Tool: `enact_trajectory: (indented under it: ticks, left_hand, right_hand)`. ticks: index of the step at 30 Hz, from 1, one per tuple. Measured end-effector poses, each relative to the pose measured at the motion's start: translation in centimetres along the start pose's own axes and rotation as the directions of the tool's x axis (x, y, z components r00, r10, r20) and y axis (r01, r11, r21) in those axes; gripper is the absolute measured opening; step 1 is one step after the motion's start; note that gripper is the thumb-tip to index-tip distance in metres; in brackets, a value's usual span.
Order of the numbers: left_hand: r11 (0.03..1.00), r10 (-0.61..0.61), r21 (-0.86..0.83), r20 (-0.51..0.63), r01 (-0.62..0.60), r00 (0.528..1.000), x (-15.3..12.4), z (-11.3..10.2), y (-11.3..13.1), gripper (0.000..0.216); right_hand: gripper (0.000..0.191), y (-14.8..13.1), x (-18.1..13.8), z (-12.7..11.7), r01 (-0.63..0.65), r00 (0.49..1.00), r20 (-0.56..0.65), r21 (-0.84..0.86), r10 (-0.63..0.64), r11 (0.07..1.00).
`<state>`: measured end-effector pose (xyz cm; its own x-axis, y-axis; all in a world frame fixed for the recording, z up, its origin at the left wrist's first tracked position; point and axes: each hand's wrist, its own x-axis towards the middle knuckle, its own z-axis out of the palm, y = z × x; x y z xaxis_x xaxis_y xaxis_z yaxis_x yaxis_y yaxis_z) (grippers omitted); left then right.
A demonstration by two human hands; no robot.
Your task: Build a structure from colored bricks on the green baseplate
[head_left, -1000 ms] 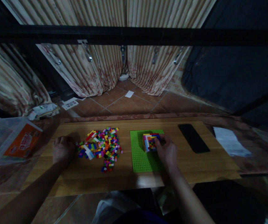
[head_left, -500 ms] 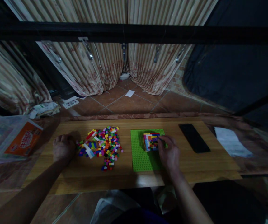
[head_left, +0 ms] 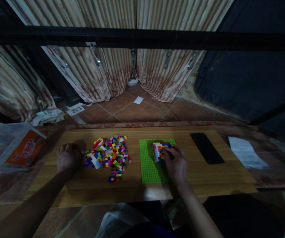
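Observation:
A hollow-looking block of multicoloured toy bricks [head_left: 158, 152] stands on the green baseplate [head_left: 150, 170]. Over its right side is my right hand [head_left: 177, 163], thumb and fingers pinched together at the top of the bricks. Whatever lies between those fingertips is too small and dark to make out. My left hand [head_left: 68, 158] rests on the table with its fingers curled in, so its grip is hidden. It sits at the left edge of a loose pile of small coloured bricks [head_left: 110, 153].
The low wooden table [head_left: 134, 191] carries a black phone [head_left: 207, 148] on the right. A clear plastic box [head_left: 2, 145] with an orange label stands on the floor at left. White paper [head_left: 246, 152] lies beyond the table's right end. Striped curtains [head_left: 107, 72] hang behind.
My right hand has shifted slightly left, and its fingertips now lie further over the brick block. My left hand has stayed in place. The whole view has moved very slightly.

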<state>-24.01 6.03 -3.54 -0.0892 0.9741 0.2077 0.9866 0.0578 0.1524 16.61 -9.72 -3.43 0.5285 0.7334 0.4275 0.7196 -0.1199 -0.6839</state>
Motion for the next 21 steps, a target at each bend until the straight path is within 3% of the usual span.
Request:
enact_trajectory:
  ticks: [5, 17, 21]
  left_hand:
    - [1.0, -0.011, 0.015, -0.011, 0.012, 1.0, 0.08, 0.14, -0.08, 0.029]
    - [0.999, 0.0, 0.05, -0.017, 0.001, 1.0, 0.01, -0.04, 0.16, 0.033]
    - [0.999, 0.019, 0.045, -0.022, -0.018, 1.0, 0.01, 0.04, -0.01, 0.032]
  right_hand:
    - [0.03, 0.2, -0.21, -0.14, 0.021, 1.0, 0.008, -0.004, -0.021, 1.0]
    - [0.028, -0.56, 0.13, -0.28, 0.208, 0.977, 0.026, -0.361, -0.214, 0.909]
    - [0.027, -0.2, 0.14, -0.04, 0.216, 0.971, -0.025, -0.331, -0.237, 0.919]
